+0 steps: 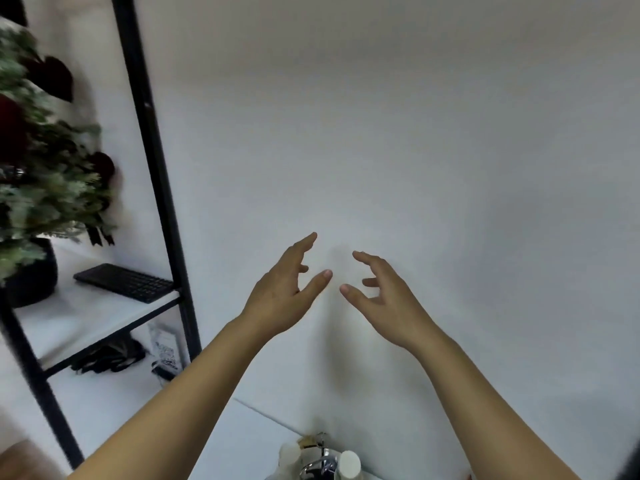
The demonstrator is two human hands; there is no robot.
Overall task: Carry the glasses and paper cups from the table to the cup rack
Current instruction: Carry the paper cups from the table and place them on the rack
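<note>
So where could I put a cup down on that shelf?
On the white shelf, the bare front part between the keyboard and the black frame. The back is crowded by the plant pot. Both hands, left and right, hold nothing.

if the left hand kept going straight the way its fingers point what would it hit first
Probably the bare white wall. The left hand is open and empty, fingers aimed up and forward, with nothing visible between them and the wall, though depth is unclear.

Plant blurred, cut off left — bottom-edge items indistinct.
</note>
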